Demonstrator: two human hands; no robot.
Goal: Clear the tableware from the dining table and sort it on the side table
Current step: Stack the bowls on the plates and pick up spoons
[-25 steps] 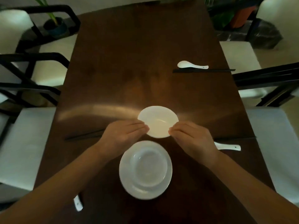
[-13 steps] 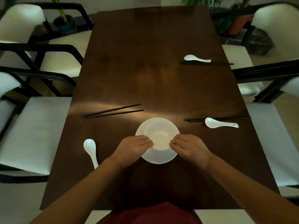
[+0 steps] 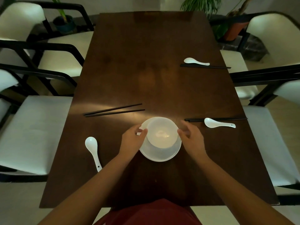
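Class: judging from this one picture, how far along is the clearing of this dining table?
Done: a bowl sits stacked on a plate. In hand: left hand and right hand flank that stack. Left: three spoons and three chopstick pairs lie on the dining table; nothing carried off.

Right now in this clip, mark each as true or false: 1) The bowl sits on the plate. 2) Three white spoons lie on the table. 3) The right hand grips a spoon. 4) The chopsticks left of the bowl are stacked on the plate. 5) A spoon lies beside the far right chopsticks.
1) True: the bowl sits on the plate.
2) True: left spoon, near right spoon, far right spoon.
3) False: the right hand holds nothing and is beside the bowl.
4) False: the left chopsticks lie on the table, apart from the plate.
5) True: it lies just beyond the far right chopsticks.
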